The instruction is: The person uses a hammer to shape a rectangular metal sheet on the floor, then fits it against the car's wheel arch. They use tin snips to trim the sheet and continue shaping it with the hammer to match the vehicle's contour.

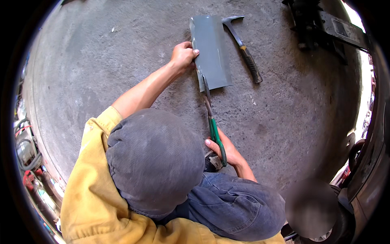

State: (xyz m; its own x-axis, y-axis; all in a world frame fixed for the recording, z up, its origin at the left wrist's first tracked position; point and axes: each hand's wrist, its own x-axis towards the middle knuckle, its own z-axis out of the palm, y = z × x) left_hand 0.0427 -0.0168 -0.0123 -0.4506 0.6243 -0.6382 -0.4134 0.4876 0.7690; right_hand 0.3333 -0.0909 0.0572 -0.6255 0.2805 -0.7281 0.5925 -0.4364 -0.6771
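Observation:
A flat grey rectangular piece of sheet metal [212,49] lies on the concrete floor, and my left hand [185,56] grips it by its left edge, thumb on top. Closed around the green handles of a pair of tin snips [215,134] is my right hand [227,149]. The snips point away from me, with their blades at the sheet's near left corner, along a narrow strip at that edge. How far apart the blades are I cannot tell. Just right of the sheet rests a hammer [246,59] with a pointed metal head and a dark, yellow-banded grip.
Rough grey concrete floor [276,118] surrounds the work. A dark metal stand [310,28] with a protruding arm is at the far right. Hoses and mixed workshop items [30,154] line the left rim. My yellow sleeve, grey cap and dark trouser leg fill the lower middle.

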